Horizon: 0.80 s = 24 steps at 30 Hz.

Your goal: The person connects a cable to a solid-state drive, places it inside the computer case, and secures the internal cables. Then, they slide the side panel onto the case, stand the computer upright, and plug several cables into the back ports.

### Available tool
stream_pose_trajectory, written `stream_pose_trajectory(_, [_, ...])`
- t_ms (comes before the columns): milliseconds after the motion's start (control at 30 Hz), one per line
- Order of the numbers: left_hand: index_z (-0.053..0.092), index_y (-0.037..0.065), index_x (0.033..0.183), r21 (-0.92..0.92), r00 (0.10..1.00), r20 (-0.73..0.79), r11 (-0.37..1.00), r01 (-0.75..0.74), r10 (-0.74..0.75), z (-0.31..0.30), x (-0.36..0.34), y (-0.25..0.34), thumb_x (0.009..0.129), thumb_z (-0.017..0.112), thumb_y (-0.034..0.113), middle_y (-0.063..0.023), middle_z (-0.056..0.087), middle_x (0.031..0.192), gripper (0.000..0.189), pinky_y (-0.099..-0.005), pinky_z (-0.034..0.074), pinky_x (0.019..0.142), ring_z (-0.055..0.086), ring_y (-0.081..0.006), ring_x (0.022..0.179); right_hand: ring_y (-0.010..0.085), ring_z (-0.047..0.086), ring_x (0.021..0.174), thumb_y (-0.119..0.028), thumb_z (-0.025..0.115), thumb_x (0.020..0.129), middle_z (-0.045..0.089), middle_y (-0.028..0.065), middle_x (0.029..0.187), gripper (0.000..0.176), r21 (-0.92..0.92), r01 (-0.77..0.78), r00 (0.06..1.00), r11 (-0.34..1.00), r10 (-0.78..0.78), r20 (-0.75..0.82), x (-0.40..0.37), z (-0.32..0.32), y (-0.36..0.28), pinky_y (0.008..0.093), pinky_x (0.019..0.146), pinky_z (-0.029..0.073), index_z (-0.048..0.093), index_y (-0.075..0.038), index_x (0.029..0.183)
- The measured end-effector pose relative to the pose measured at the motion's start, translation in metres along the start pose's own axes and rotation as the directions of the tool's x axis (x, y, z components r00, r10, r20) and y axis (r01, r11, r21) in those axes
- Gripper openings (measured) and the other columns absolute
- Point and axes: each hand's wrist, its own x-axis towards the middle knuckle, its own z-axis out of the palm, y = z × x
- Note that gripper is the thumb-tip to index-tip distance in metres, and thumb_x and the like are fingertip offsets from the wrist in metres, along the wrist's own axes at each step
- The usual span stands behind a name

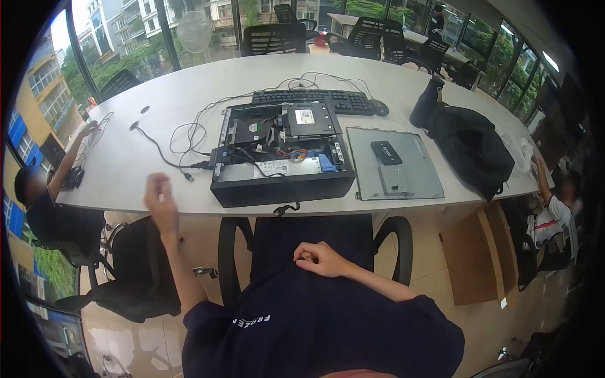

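Note:
On the table in front of me lies an opened desktop computer case (268,179), its drives, fan and cables exposed. My left hand (162,205) is raised at the table's front edge, left of the case; motion smears its fingers. My right hand (322,259) rests over my lap with its fingers curled closed, and what they hold, if anything, is hidden. Right of the case lies the metal side panel (419,157), with a small black drive-like box (386,152) and a silver drive-like box (394,181) on it. A black cable (287,208) hangs over the case's front.
Behind the case are a keyboard (346,102) and a mouse (379,108). Loose cables (157,148) lie to the left. A black bag (469,145) sits at the right. A cardboard box (469,258) stands on the floor. Other people sit at both table ends.

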Motion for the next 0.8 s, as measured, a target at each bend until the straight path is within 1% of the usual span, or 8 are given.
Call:
stream_pose_trajectory(100, [0.064,0.004,0.1,-0.062,0.976,0.167,0.986,0.151,-0.139,0.059,-0.04,-0.024,0.091,0.054,0.0,-0.0045,0.057,0.071,0.014,-0.0299,0.04,0.06,0.055,-0.0143,0.066,0.0098,0.042,0.052,-0.011,0.068,0.094,0.044,-0.0005,0.056,0.012,0.087,-0.018,0.995,0.996,0.026,-0.094,-0.012,-0.002,-0.006,0.0286,0.058,0.037,0.063,-0.002,0.1])
stream_pose_trajectory(200, [0.063,0.003,0.101,0.349,0.945,0.28,0.899,-0.265,0.17,0.078,-0.039,-0.043,0.083,0.053,-0.006,-0.0125,0.057,0.071,0.023,-0.0355,0.043,0.061,0.058,-0.0286,0.064,0.0088,0.042,0.053,-0.011,0.069,0.094,0.043,-0.0011,0.056,0.011,0.052,0.0,0.997,0.999,0.003,-0.074,0.001,0.001,-0.013,0.0283,0.058,0.037,0.063,-0.002,0.095])
stream_pose_trajectory(267, [0.061,0.004,0.101,0.099,0.951,0.308,0.995,-0.023,-0.008,0.082,-0.037,-0.05,0.078,0.056,-0.005,-0.018,0.056,0.072,0.025,-0.0408,0.043,0.062,0.056,-0.0403,0.067,0.0078,0.043,0.054,-0.011,0.071,0.093,0.044,-0.0011,0.057,0.011,0.03,-0.063,0.996,0.998,0.065,-0.057,-0.001,-0.001,-0.016,0.0277,0.058,0.037,0.065,-0.002,0.096])
stream_pose_trajectory(500, [0.057,0.001,0.095,0.247,0.939,0.343,0.965,-0.083,-0.007,0.079,-0.034,-0.036,0.081,0.059,0.001,-0.0175,0.053,0.07,0.014,-0.0406,0.041,0.06,0.056,-0.0393,0.066,0.0077,0.056,0.061,-0.008,0.072,0.094,0.06,0.0011,0.066,0.016,0.079,0.068,0.996,0.995,-0.062,-0.071,-0.01,-0.006,-0.008,0.026,0.064,0.044,0.069,-0.001,0.108])
stream_pose_trajectory(600, [0.055,0.001,0.093,0.238,0.94,0.342,0.967,-0.093,0.006,0.079,-0.033,-0.034,0.084,0.062,0.007,-0.0183,0.053,0.07,0.013,-0.0409,0.04,0.06,0.056,-0.0402,0.066,0.018,0.073,0.08,0.002,0.071,0.093,0.074,0.0156,0.091,0.016,0.513,0.133,0.99,0.848,-0.132,-0.038,-0.02,-0.034,-0.063,0.0315,0.078,0.057,0.067,0.002,0.108])
stream_pose_trajectory(733, [0.055,0.001,0.093,0.239,0.935,0.355,0.965,-0.105,0.014,0.08,-0.033,-0.037,0.085,0.065,0.012,-0.0188,0.053,0.071,0.016,-0.0425,0.04,0.06,0.056,-0.042,0.067,0.0292,0.07,0.072,0.005,0.078,0.084,0.071,0.0202,0.078,0.014,0.418,0.739,0.632,0.529,-0.759,-0.156,-0.034,-0.076,-0.181,0.0499,0.08,0.063,0.072,0.005,0.097])
stream_pose_trajectory(767, [0.055,0.002,0.093,0.225,0.936,0.35,0.967,-0.117,0.032,0.08,-0.032,-0.034,0.085,0.065,0.012,-0.0189,0.053,0.071,0.016,-0.0431,0.04,0.06,0.056,-0.0422,0.068,0.0329,0.069,0.071,0.002,0.072,0.089,0.069,0.0241,0.076,0.006,0.456,0.709,0.613,0.538,-0.79,-0.022,-0.041,-0.095,-0.223,0.0517,0.078,0.063,0.07,0.006,0.092])
stream_pose_trajectory(800, [0.055,0.001,0.093,0.206,0.938,0.345,0.973,-0.101,0.024,0.081,-0.033,-0.038,0.084,0.065,0.011,-0.0195,0.053,0.071,0.017,-0.0444,0.04,0.06,0.056,-0.0432,0.068,0.0364,0.068,0.07,0.001,0.06,0.096,0.069,0.0265,0.078,0.013,0.503,0.808,0.355,0.307,-0.935,0.002,-0.032,-0.102,-0.24,0.052,0.077,0.063,0.066,0.006,0.086])
